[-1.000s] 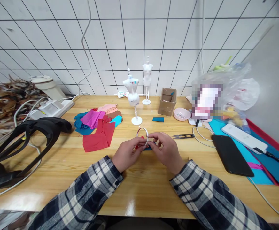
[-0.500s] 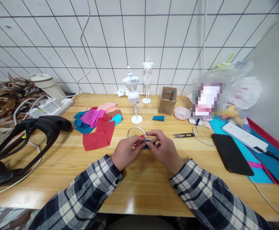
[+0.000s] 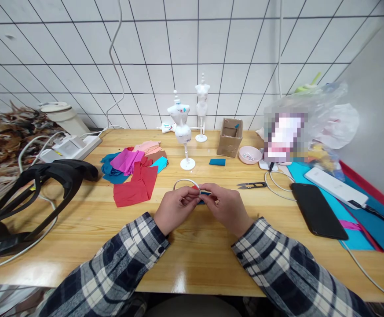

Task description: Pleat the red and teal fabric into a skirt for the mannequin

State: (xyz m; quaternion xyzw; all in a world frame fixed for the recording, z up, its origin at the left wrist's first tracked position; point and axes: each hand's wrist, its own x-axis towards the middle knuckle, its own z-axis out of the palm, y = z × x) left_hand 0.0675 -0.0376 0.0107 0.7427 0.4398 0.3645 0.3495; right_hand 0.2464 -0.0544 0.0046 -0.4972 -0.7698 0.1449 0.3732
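My left hand [image 3: 175,208] and my right hand [image 3: 227,207] meet over the middle of the wooden table [image 3: 79,220], fingers pinched together. Between them they hold a thin white ring [image 3: 182,182] with small red and blue fabric scraps [image 3: 202,194] at its near side. The ring lies almost flat, tipped away from me toward the left. Just behind it stands a small white mannequin [image 3: 182,132] on a round base. A pile of coloured fabric pieces [image 3: 133,171] lies to the left of my hands.
Thread snips [image 3: 251,185] lie right of my hands, with a black phone [image 3: 319,210], white cables and blue sheets beyond. A second mannequin [image 3: 202,105], cardboard box [image 3: 230,137], pink bowl [image 3: 250,155] and a blue scrap [image 3: 217,162] stand behind. A black headset [image 3: 30,193] lies far left.
The ring stood upright between my fingers a second ago; it has since tipped down to the left and now lies nearly flat. My hands stayed in place, drawing slightly closer.
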